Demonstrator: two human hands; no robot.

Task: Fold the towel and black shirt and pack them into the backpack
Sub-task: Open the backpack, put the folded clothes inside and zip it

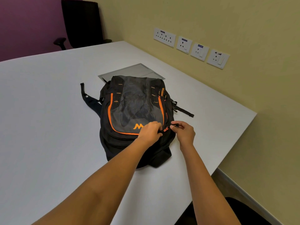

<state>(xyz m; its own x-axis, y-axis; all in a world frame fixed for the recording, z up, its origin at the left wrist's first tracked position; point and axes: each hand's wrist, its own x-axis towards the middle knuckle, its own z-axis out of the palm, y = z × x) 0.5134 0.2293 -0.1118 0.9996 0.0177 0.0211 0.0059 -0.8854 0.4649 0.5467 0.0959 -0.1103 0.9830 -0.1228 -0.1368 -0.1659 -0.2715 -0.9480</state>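
Note:
A black and grey backpack [129,111] with orange zips lies flat on the white table [40,111], front panel up. My left hand [150,131] rests on its near right corner, fingers curled and gripping the fabric beside an orange zip tab [165,129]. My right hand [185,132] pinches a small black zip pull at the bag's right edge. No towel or black shirt is visible anywhere.
A grey flush hatch [133,70] is set in the table behind the bag. The bag's straps trail out to the left [87,98] and right [185,111]. A black office chair [81,23] stands at the far side. Wall sockets [191,47] line the yellow wall on the right.

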